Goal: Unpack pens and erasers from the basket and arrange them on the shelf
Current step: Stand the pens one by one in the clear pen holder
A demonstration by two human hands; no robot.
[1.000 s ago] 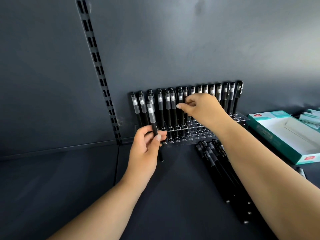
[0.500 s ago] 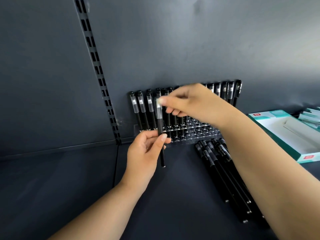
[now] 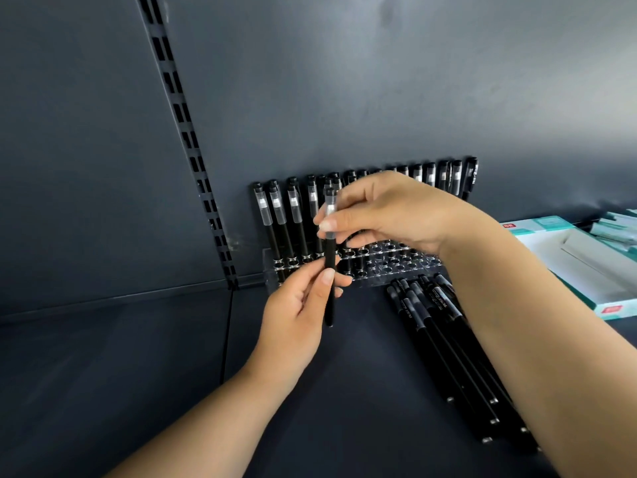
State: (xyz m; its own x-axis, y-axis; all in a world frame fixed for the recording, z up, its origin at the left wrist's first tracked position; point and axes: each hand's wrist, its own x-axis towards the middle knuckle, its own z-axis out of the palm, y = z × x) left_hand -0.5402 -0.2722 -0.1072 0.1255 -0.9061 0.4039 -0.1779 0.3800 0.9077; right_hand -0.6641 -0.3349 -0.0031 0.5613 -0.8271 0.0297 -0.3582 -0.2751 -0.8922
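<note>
Currently both our hands, left point(image 3: 296, 305) and right point(image 3: 389, 215), pinch one pen point(image 3: 330, 263); a misaimed insertion could topple neighbours in the rack point(image 3: 396, 267).

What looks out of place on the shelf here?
A pile of loose black pens lies flat on the dark shelf before the clear acrylic pen rack, whose front holes are unfilled. Nothing spilled or damaged.
</note>
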